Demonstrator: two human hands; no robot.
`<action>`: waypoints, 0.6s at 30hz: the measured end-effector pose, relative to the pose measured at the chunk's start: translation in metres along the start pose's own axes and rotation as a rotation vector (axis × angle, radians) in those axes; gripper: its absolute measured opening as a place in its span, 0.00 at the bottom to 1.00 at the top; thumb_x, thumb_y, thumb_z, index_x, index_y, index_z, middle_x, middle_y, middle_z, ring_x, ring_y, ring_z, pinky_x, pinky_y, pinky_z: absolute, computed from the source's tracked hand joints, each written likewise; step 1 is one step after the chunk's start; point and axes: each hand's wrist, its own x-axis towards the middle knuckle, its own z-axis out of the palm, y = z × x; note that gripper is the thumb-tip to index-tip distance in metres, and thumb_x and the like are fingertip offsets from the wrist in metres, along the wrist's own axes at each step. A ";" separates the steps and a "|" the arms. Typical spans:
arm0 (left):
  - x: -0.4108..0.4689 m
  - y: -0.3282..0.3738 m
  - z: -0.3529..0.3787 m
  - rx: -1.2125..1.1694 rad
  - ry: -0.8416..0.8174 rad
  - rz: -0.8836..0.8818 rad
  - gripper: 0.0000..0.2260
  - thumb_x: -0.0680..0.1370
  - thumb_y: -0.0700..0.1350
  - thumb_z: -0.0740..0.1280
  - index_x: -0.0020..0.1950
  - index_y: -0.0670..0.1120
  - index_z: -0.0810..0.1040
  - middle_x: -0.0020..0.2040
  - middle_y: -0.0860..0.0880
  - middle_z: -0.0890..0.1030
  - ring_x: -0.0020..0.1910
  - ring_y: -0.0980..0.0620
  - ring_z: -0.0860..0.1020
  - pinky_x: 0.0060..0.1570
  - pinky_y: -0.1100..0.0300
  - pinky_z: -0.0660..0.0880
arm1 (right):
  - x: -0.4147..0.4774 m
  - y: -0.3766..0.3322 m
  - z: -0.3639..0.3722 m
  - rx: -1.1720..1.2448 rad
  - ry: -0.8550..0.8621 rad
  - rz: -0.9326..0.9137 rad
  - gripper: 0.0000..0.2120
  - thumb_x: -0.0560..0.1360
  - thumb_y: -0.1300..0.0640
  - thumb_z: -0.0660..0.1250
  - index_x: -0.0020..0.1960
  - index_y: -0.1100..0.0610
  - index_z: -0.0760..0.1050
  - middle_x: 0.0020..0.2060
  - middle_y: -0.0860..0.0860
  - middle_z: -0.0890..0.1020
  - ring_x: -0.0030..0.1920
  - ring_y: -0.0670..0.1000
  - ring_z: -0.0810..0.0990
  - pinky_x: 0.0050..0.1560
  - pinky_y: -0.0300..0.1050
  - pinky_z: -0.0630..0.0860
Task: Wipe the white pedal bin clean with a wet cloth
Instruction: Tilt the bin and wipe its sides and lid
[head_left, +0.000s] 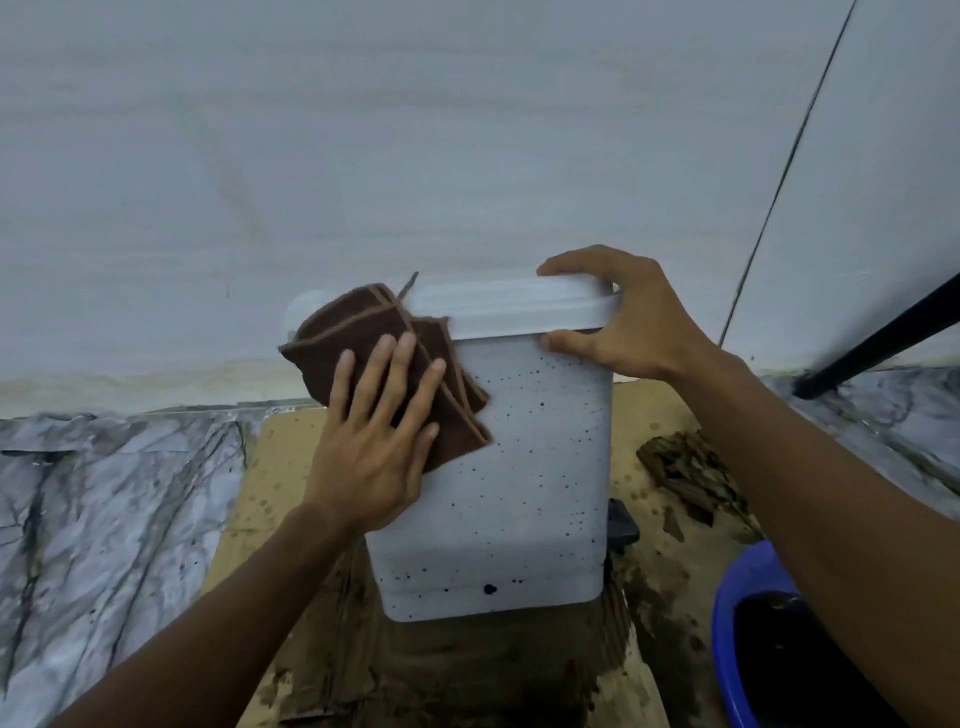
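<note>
White pedal bin sits mid-scene on a stained cardboard sheet, its far side close to the wall. The near face is peppered with dark specks, so by my read most of the wiping is not yet done. The lid is down.

Brown cloth, folded, lies over the upper left corner of the bin, lapping onto the lid edge. I have the left hand flat on it, fingers straight and spread, pressing rather than grasping; the spread probably puts more cloth on the plastic.

Right hand clamps the right end of the lid, fingers over the top, thumb under the front rim. Likely reason: brace the light bin so it doesn't slide or tip under the wiping push.

Black pedal pokes out low on the right side. Brown debris lies on the cardboard right of the bin. Blue basin sits near right, presumably for wetting the cloth; contents look dark, can't tell what. Black pole leans in at far right. Marble-pattern floor around.

No brand, label or readable writing anywhere.
</note>
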 end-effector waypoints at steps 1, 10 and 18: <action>-0.007 0.002 0.005 -0.015 -0.006 0.021 0.27 0.86 0.52 0.54 0.83 0.43 0.57 0.83 0.38 0.51 0.82 0.38 0.52 0.80 0.39 0.49 | 0.002 0.001 0.001 0.003 0.002 0.002 0.27 0.63 0.54 0.83 0.60 0.51 0.80 0.58 0.45 0.81 0.56 0.40 0.77 0.49 0.24 0.67; 0.009 0.043 0.024 -0.109 -0.034 -0.312 0.37 0.82 0.62 0.53 0.84 0.42 0.48 0.81 0.38 0.57 0.80 0.36 0.54 0.80 0.42 0.39 | 0.007 0.003 0.005 0.019 0.020 0.008 0.25 0.64 0.55 0.83 0.59 0.53 0.81 0.56 0.47 0.82 0.55 0.46 0.79 0.49 0.30 0.71; 0.020 0.073 0.029 -0.158 -0.108 -0.077 0.34 0.83 0.61 0.55 0.85 0.49 0.48 0.80 0.41 0.56 0.78 0.39 0.59 0.80 0.50 0.43 | 0.003 0.000 0.005 0.022 0.043 -0.021 0.25 0.64 0.57 0.83 0.59 0.54 0.81 0.56 0.49 0.83 0.56 0.47 0.80 0.52 0.35 0.73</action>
